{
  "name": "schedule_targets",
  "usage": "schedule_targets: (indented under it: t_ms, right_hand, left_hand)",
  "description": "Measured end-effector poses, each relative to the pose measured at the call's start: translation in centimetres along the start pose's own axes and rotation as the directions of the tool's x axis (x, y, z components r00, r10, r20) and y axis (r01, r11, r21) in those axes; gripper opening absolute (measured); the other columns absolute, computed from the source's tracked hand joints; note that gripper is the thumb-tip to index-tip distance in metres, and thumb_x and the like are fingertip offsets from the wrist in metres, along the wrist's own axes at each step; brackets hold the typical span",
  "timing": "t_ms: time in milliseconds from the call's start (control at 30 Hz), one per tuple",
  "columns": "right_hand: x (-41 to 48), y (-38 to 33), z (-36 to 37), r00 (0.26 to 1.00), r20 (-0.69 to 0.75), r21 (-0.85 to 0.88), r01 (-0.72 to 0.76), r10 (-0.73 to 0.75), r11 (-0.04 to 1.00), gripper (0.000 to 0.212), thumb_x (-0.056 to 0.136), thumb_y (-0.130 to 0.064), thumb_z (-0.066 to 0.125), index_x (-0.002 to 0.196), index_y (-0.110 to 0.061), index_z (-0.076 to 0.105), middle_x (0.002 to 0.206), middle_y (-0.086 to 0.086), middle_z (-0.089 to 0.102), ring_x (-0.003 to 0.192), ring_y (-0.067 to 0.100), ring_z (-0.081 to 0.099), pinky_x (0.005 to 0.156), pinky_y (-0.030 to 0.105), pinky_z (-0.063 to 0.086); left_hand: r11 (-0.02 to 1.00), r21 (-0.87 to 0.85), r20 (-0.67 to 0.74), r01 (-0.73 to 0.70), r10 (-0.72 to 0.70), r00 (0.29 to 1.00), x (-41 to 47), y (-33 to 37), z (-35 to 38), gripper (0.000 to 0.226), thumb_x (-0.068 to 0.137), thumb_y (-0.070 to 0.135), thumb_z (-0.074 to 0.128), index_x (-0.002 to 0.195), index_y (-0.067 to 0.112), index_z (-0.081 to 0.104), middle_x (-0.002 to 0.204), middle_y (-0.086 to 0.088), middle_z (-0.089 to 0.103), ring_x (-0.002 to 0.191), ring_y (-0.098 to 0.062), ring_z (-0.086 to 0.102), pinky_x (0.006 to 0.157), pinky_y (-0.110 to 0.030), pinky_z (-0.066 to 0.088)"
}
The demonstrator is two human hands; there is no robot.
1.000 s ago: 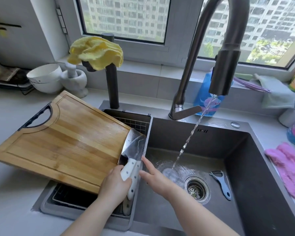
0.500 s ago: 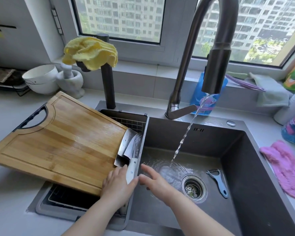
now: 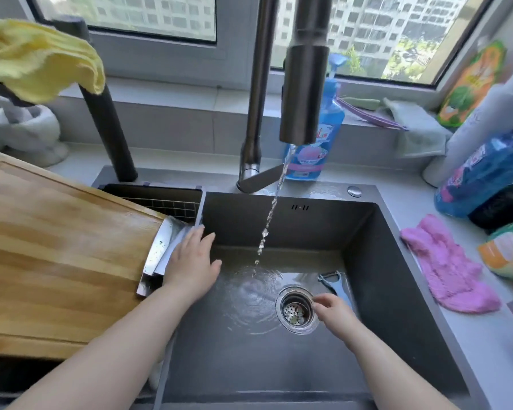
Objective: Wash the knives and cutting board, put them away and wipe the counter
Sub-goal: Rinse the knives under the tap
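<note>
- Left hand (image 3: 191, 261): released, fingers straight and slightly spread, palm down on the knives (image 3: 160, 250) at the divider edge of the sink (image 3: 279, 226).
- Knives: two overlapping steel blades, directly under and just left of that hand, tips pointing away toward the window; handles hidden beneath palm and forearm.
- Cutting board (image 3: 57, 247): wooden, left of the left hand, touching the blades, lying over the left compartment, wet sheen on top.
- Right hand (image 3: 333, 310): low in the basin, fingers loosely curled, thumb at the rim of the drain strainer (image 3: 295, 309); grasping or not, cannot tell.
- Peeler (image 3: 330, 279): on the basin floor just beyond the right hand, handle running under the fingers.
- Water stream (image 3: 267, 229) from the faucet (image 3: 304, 84): falling between the two hands, landing left of the strainer.
- Pink cloth (image 3: 447, 267): on the counter (image 3: 412, 202), right of the right hand, well apart.
- Yellow cloth (image 3: 36, 57): draped on a dark post, up and left of the left hand.
- Blue soap bottle (image 3: 305, 164): behind the faucet, beyond both hands.
</note>
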State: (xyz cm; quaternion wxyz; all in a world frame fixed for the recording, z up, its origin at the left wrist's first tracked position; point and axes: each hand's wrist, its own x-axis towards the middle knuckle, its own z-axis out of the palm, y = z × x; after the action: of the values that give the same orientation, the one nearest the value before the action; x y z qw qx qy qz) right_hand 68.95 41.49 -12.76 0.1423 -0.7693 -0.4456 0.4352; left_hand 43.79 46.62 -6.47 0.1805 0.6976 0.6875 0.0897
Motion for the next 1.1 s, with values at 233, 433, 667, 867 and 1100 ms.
schedule_targets:
  t_ms: [233,433,667,867,1100]
  right_hand:
    - [4.9,4.3,-2.4,0.981,0.030,-0.252,-0.178,0.192,0.951,0.055,0.093,-0.020,0.048,0.143,-0.009,0.030,0.148,0.008,0.037,0.133,0.024,0.039,0.104,0.026,0.033]
    - [8.8,4.3,-1.9,0.954,-0.184,-0.282,-0.283,0.238,0.917,0.057,0.088,-0.012,0.050,0.141,-0.011,0.029,0.145,0.009,0.035,0.129,0.033,0.037,0.102,0.036,0.035]
    - [10.8,5.2,-0.1,0.935,-0.257,-0.378,-0.329,0.244,0.865,0.057,0.090,-0.026,0.056,0.138,-0.008,0.031,0.141,0.013,0.038,0.129,0.031,0.037,0.101,0.036,0.035]
    - [11.7,5.8,0.7,0.917,-0.299,-0.381,-0.369,0.265,0.848,0.039,0.091,-0.014,0.051,0.127,-0.004,0.041,0.135,0.013,0.047,0.125,0.031,0.043,0.098,0.034,0.039]
    - [11.0,1.4,1.8,0.951,0.026,0.314,-0.301,0.308,0.901,0.021,0.088,0.000,0.050,0.109,-0.005,0.053,0.080,0.011,0.055,0.060,0.017,0.049,0.044,0.017,0.045]
  left_hand:
    - [0.970,0.229,0.067,-0.083,0.069,0.995,1.9,-0.7,1.5,0.068,0.092,0.040,0.043,0.146,0.021,0.008,0.156,0.001,-0.001,0.143,-0.018,-0.010,0.116,-0.034,-0.004]
    - [0.972,0.216,0.057,-0.090,0.080,0.995,2.2,-0.8,1.9,0.064,0.091,0.033,0.045,0.146,0.020,0.013,0.156,0.002,0.002,0.143,-0.016,-0.010,0.115,-0.031,-0.005]
    - [0.992,0.100,0.024,-0.072,0.070,0.997,2.6,-1.4,2.6,0.059,0.088,0.026,0.054,0.141,0.018,0.030,0.153,0.001,0.019,0.143,-0.015,-0.004,0.116,-0.033,0.006]
    - [0.994,0.091,-0.002,-0.068,0.069,0.998,2.9,-2.0,3.2,0.053,0.085,0.021,0.058,0.135,0.017,0.043,0.150,0.000,0.027,0.144,-0.017,0.001,0.115,-0.038,0.013]
    - [0.996,0.046,-0.043,-0.076,0.078,0.996,2.7,-1.8,3.1,0.050,0.084,0.017,0.059,0.132,0.014,0.047,0.147,-0.003,0.033,0.143,-0.019,0.007,0.114,-0.038,0.014]
